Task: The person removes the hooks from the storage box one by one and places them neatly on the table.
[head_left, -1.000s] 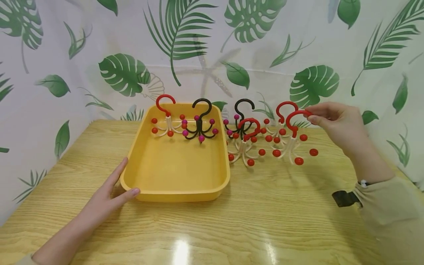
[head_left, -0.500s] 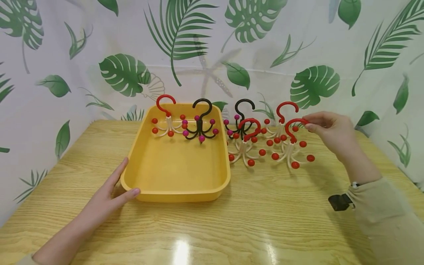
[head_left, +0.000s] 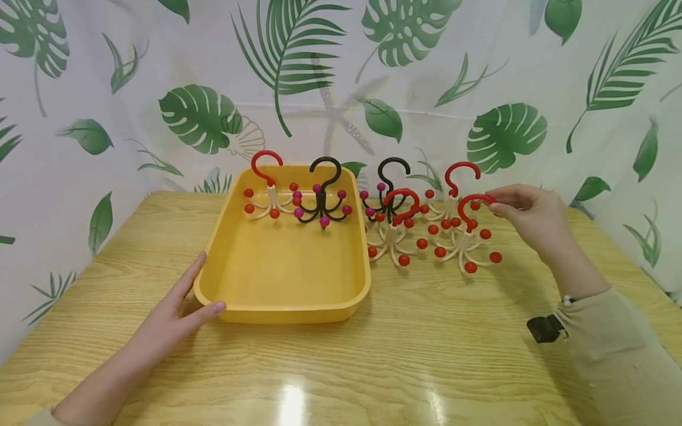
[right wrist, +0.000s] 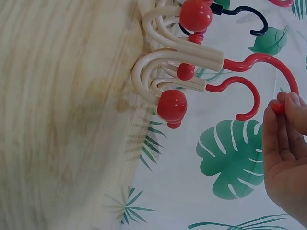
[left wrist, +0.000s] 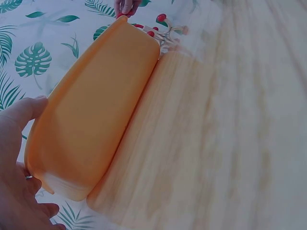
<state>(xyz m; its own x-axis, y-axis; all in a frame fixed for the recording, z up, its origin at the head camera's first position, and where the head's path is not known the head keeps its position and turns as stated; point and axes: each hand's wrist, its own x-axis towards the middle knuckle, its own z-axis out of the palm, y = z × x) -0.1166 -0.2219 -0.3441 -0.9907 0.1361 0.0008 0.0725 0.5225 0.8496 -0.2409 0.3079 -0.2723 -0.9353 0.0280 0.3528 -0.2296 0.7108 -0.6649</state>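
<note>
My right hand (head_left: 533,222) pinches the tip of a red hook on a cream multi-arm hanger (head_left: 465,245) with red ball ends, right of the tray. In the right wrist view, thumb and fingertips meet on that red hook (right wrist: 268,58). My left hand (head_left: 176,313) rests at the near-left corner of a yellow tray (head_left: 282,309), thumb over its rim, fingers along the outside. In the left wrist view the tray's wall (left wrist: 96,105) stands beside this hand. Inside the tray, toward the back, are a red-hooked cream hanger (head_left: 270,201) and a black hanger (head_left: 321,204) with magenta balls.
Just right of the tray stand another black hanger (head_left: 393,204) and a red-hooked cream hanger (head_left: 391,236). A further red-hooked hanger (head_left: 452,204) is behind the pinched one. The wooden table (head_left: 405,361) meets a leaf-patterned backdrop (head_left: 319,71) at the back.
My right hand has come down and slightly left with the pinched red-hooked hanger, which sits lower beside the other hangers. My left hand and the tray have stayed put.
</note>
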